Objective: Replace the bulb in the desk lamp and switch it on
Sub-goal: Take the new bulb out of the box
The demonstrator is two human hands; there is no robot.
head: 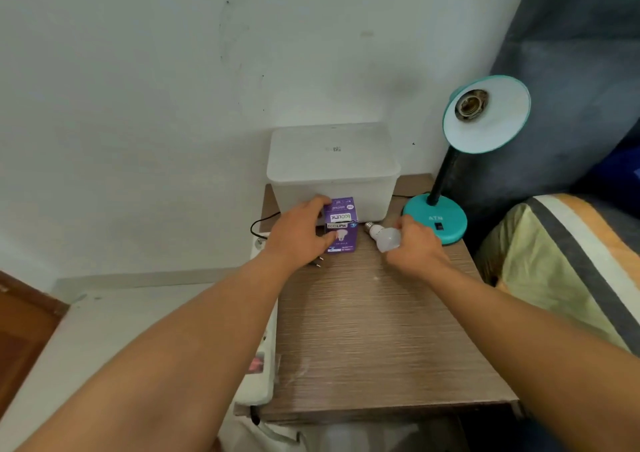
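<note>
**Socket empty, one bulb in hand, new bulb boxed**

The white bulb [385,238] lies low over the wooden bedside table [374,330], its metal screw base pointing left toward the purple bulb box [341,224]. The person's right hand [417,243] is closed around the glass end, fingers wrapped over it; whether the bulb rests on the wood or hangs just above it cannot be told. The left hand [299,231] grips the box from its left side, thumb on the front face, with the box standing upright just in front of the white plastic bin [332,167].

To the right stands the teal desk lamp [436,223], its shade [486,115] tilted up toward the camera so the bare socket [471,105] shows, with no bulb in it. A small switch sits on the lamp's base. The lamp's plug [318,262] appears to lie loose on the table near the left wrist, its black cord [263,223] looping off the table's left edge.

Judging from this, the old bulb is probably out and the boxed one is next. Risks: the round bulb could roll off the table if set down carelessly; the two bulbs could be confused once both are loose; a new bulb started crooked could cross-thread in the socket; and the switch will do nothing if the plug is left out
</note>
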